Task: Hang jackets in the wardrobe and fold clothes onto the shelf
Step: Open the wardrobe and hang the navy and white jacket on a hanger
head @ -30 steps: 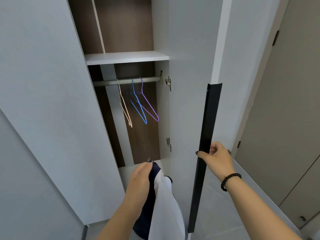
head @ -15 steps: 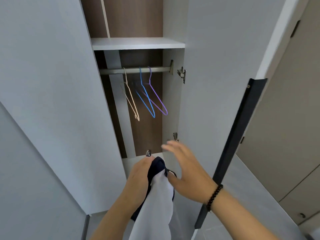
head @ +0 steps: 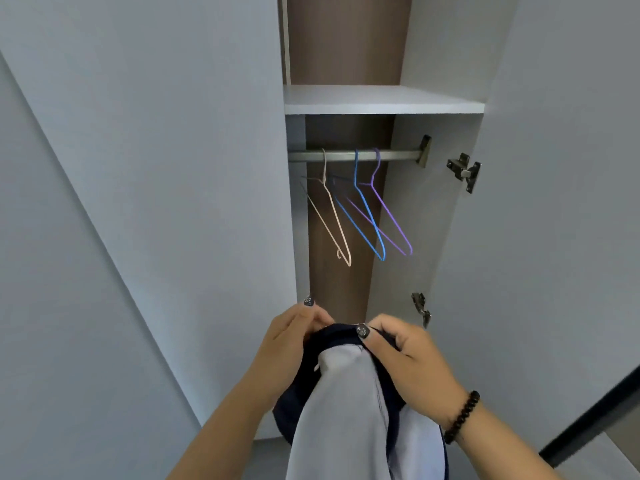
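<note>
White wardrobe panels frame an open compartment, doors swung wide so both hands are free. Its white shelf sits above a grey metal rail carrying three thin wire hangers, beige, blue and purple, none loaded. Below, the navy and pale grey jacket hangs unhung, bunched at its collar; the left hand and right hand each close their grip on it, probably spreading the neck for a hanger.
</note>
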A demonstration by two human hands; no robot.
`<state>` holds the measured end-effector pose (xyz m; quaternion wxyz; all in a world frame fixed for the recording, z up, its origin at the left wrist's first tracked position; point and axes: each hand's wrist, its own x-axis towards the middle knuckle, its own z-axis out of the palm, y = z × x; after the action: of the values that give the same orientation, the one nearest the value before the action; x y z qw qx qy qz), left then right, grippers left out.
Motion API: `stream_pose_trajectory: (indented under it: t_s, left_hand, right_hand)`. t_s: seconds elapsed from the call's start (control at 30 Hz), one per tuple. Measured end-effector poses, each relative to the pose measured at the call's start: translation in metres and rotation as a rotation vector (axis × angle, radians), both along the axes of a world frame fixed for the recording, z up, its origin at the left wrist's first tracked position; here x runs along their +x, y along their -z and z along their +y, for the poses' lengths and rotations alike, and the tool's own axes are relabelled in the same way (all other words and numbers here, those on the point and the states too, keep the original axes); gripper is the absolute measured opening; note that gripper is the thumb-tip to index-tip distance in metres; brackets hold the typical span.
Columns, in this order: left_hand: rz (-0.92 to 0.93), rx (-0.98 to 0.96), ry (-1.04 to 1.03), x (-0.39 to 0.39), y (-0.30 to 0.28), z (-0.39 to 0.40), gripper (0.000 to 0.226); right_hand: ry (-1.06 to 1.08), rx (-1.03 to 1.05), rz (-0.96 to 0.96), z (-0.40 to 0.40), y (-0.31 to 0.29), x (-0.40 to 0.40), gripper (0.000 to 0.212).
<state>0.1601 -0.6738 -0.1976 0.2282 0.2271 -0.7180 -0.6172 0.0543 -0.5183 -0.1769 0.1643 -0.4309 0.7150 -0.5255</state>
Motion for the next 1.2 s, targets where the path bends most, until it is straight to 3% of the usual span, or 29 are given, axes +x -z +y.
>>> stream_pose_trajectory:
  t_s: [0.1, 0.3, 0.43, 0.5, 0.67, 0.77, 0.87, 0.97, 1.2]
  left_hand:
    - [-0.009, 0.139, 0.072, -0.009, 0.004, -0.021, 0.041]
    - [-0.046, 0.012, 0.103, -0.051, 0.004, -0.055, 0.018]
    - [-0.129, -0.647, 0.0, -0.09, -0.002, -0.093, 0.011]
    - [-0.196, -0.992, 0.052, -0.108, -0.005, -0.114, 0.021]
    - [-0.716, -1.713, 0.144, -0.139, -0.016, -0.145, 0.051]
    - [-0.946, -1.966, 0.112, -0.144, -0.022, -0.157, 0.063]
    - [-1.105, -2.125, 0.153, -0.147, -0.027, -0.168, 0.067]
    - [-1.148, -2.219, 0.215, -0.149, -0.029, -0.175, 0.069]
    - [-1.116, -2.132, 0.106, -0.154, -0.029, -0.156, 0.067]
  right_hand:
    - [0.079, -0.067, -0.006, -0.017, -0.011, -0.001, 0.033]
    - [0.14, -0.051, -0.006, -0.039, -0.022, -0.016, 0.033]
    - [0.172, -0.075, -0.052, -0.051, -0.032, -0.051, 0.031]
    - [0.156, -0.053, -0.035, -0.057, -0.034, -0.066, 0.031]
    - [0.093, -0.047, -0.105, -0.073, -0.029, -0.095, 0.045]
    - [0.055, -0.045, -0.146, -0.087, -0.021, -0.109, 0.044]
    - [0.035, -0.019, -0.168, -0.101, -0.011, -0.117, 0.045]
    - [0.02, 0.015, -0.178, -0.109, -0.003, -0.121, 0.046]
    - [0.091, 0.064, -0.29, -0.105, 0.005, -0.122, 0.043]
